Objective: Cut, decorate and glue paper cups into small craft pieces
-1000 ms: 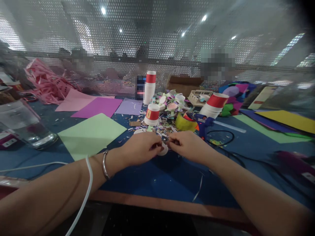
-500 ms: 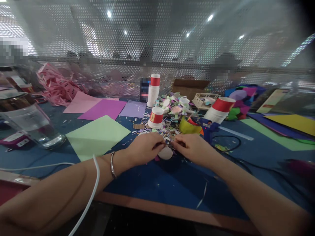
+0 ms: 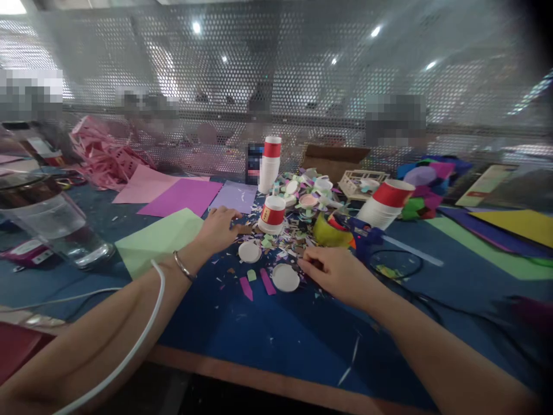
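My left hand (image 3: 217,226) reaches forward over the blue table (image 3: 276,328), fingers spread. Its fingertips are at a small brown corrugated card piece (image 3: 245,229), just left of an upturned red-and-white paper cup (image 3: 272,213). My right hand (image 3: 339,271) rests on the table with fingers curled together, their tips beside a white paper disc (image 3: 285,277). I cannot tell whether a scrap sits between them. A second white disc (image 3: 249,252), two pink strips (image 3: 246,287) and a green scrap (image 3: 252,275) lie between my hands.
Paper scraps and small paper flowers (image 3: 302,196) litter the middle. Behind them are a cup stack (image 3: 270,164), a lying cup stack (image 3: 386,202), a yellow tape roll (image 3: 327,231) and a blue glue gun (image 3: 360,231). Green paper (image 3: 159,239) and a glass jar (image 3: 52,225) are at the left. A perforated screen closes off the back.
My hands were together holding a white disc. The disc now lies on the table, and my left hand has moved away forward and left to the card piece.
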The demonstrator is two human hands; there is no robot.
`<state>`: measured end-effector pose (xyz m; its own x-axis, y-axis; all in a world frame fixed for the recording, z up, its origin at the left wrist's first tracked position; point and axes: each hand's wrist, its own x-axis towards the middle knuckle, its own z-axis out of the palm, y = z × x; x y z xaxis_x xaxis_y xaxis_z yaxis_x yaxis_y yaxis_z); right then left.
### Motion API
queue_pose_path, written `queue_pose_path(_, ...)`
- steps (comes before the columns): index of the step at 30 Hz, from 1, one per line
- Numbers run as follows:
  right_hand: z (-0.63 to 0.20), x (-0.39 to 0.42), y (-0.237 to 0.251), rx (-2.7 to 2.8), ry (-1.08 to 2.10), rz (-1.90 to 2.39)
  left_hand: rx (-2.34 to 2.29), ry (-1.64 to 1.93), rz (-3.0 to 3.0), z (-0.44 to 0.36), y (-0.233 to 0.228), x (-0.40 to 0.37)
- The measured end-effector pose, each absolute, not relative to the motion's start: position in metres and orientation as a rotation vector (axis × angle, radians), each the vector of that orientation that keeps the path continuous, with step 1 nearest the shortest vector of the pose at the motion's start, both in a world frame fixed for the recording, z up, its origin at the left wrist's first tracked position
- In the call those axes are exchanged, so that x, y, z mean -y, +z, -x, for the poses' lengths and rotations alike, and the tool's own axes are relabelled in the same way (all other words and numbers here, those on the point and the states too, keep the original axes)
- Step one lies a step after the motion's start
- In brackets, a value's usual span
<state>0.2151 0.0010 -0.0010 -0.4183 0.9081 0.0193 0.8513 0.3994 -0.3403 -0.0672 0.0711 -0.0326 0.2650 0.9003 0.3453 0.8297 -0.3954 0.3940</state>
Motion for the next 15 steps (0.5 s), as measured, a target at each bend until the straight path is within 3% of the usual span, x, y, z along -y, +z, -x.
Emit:
queue_pose_path(7, -0.217, -0.004, -0.003, 2.468, 0.414, 1.566, -1.705, 0.766, -2.285, 0.073, -0.043, -0.082)
queue_pose_path(15, -0.218, -0.004, -0.006, 2.365, 0.480, 1.439, -1.520, 0.939, -2.022, 0.062, -0.023, -0.071)
